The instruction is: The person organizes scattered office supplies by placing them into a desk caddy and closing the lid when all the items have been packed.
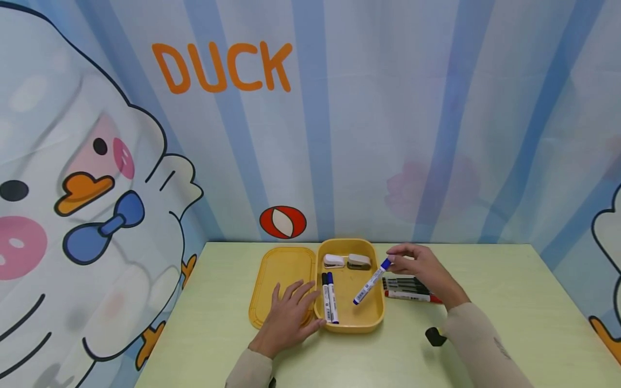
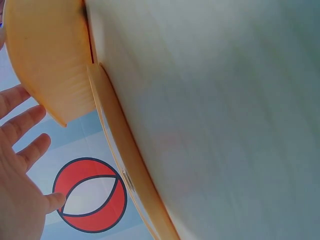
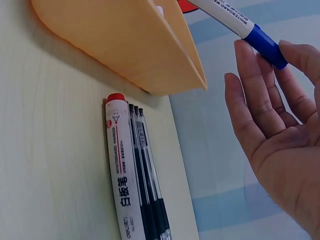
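My right hand (image 1: pixel 423 269) pinches a blue whiteboard marker (image 1: pixel 371 282) by its blue cap, between thumb and fingertips in the right wrist view. The marker slants over the yellow box (image 1: pixel 356 326), its other end pointing down and left. Inside the box, a black marker (image 1: pixel 326 299) and another blue marker (image 1: pixel 332 299) lie side by side along the left wall. A white stapler (image 1: pixel 333 261) and a grey-beige stapler (image 1: pixel 358 262) sit at its far end. My left hand (image 1: pixel 290 318) has its fingers spread, fingertips at the box's left rim, above the yellow lid (image 1: pixel 264 280).
Right of the box, a red whiteboard marker (image 3: pixel 120 165) lies beside several black pens (image 3: pixel 147 175) on the pale table (image 1: pixel 514 302). A printed curtain (image 1: pixel 359 134) hangs behind the table's far edge. A small black object (image 1: pixel 435 337) shows by my right sleeve.
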`<state>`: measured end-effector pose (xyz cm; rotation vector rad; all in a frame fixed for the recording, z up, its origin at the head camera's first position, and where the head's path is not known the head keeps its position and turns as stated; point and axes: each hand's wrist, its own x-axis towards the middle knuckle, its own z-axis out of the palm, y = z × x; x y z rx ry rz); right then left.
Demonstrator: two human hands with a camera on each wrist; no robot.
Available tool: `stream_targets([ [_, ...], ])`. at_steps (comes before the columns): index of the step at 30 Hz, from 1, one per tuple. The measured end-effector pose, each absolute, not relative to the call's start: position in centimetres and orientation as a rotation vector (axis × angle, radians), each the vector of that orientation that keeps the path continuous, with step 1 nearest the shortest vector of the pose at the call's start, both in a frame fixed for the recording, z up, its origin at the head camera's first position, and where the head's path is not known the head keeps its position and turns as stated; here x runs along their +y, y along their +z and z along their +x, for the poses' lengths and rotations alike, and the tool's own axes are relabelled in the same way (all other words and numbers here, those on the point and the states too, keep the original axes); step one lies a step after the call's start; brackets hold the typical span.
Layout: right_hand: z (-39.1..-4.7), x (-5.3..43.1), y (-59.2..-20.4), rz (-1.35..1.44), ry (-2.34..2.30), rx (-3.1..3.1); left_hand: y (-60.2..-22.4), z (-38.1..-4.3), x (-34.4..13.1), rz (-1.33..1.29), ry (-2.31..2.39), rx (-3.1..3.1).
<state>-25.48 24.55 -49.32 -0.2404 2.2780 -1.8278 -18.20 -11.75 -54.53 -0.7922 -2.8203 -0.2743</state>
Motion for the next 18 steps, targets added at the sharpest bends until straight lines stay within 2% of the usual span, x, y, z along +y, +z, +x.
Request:
stream_targets([
  [18,-26.7,20.9,-48.9,-0.336,-1.692,2.272,-54.6,-18.2,-11.7,-0.78,-0.266,-2.849],
])
